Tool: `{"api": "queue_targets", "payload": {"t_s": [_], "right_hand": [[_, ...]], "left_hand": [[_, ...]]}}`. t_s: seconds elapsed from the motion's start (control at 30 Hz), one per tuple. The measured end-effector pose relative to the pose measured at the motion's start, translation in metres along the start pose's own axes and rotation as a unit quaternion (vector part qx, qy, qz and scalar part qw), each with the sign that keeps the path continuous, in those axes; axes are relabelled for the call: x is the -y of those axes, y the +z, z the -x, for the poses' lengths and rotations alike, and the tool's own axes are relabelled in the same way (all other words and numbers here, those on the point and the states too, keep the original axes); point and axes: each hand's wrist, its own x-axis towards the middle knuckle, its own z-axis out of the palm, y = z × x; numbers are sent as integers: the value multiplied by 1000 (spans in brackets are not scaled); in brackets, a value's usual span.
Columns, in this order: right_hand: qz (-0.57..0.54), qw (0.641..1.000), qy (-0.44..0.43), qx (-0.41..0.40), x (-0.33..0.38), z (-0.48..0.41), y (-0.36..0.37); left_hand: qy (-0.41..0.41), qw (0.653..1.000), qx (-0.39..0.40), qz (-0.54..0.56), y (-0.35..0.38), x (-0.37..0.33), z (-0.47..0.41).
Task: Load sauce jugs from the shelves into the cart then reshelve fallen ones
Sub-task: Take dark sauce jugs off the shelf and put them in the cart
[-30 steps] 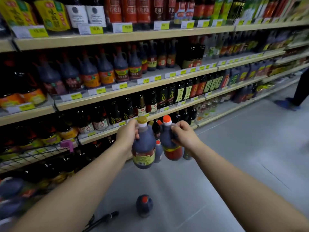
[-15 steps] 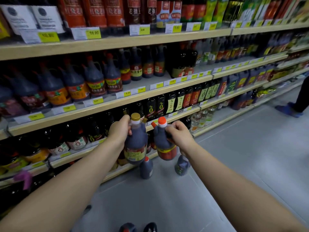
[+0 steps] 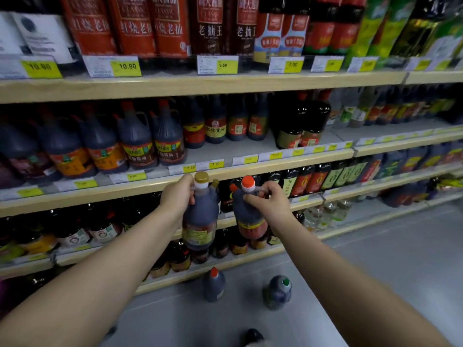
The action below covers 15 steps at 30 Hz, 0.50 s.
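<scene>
- Shelving [image 3: 200, 86]: four wooden-edged tiers run across your view from the left and recede to the right. All are stocked with dark sauce bottles and jugs.
- Floor [image 3: 400, 259]: pale grey and smooth, filling the lower right below the bottom tier.
- Shelved jugs [image 3: 137, 144]: a row of handled dark jugs with orange and yellow labels stands upright on the second tier, left of centre.
- Gold-capped jug [image 3: 200, 221]: held upright in the air in front of the third tier. Its cap is level with the front edge of the second tier.
- Orange-capped jug [image 3: 248, 219]: held upright just beside the gold-capped jug, on its right, with a narrow gap between them.
- Left hand [image 3: 178, 196]: your fingers are curled around the neck and handle of the gold-capped jug, gripping it.
- Right hand [image 3: 270, 204]: your fingers are hooked through the handle of the orange-capped jug, gripping it just below the cap.
- Red-capped jug [image 3: 213, 286]: stands on the floor near the foot of the shelving, below your hands.
- Green-capped jug [image 3: 277, 293]: on the floor to the right of the red-capped jug and apart from it. You cannot tell whether it stands straight or leans.
- Price tags [image 3: 126, 66]: yellow-and-white cards clipped along the shelf fronts; this one reads 10.90.
</scene>
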Motion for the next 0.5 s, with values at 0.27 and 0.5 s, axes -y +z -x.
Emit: {"api": "queue_targets", "payload": {"t_s": [0.27,0.5], "right_hand": [[9,991,-114,71,22,-89,-9],[-23,977,-196,77,50,-133,14]], "left_hand": [[-15,994,-94,54,22,-16,-37],[-16,990,-127,65,9,-32,-59]]}}
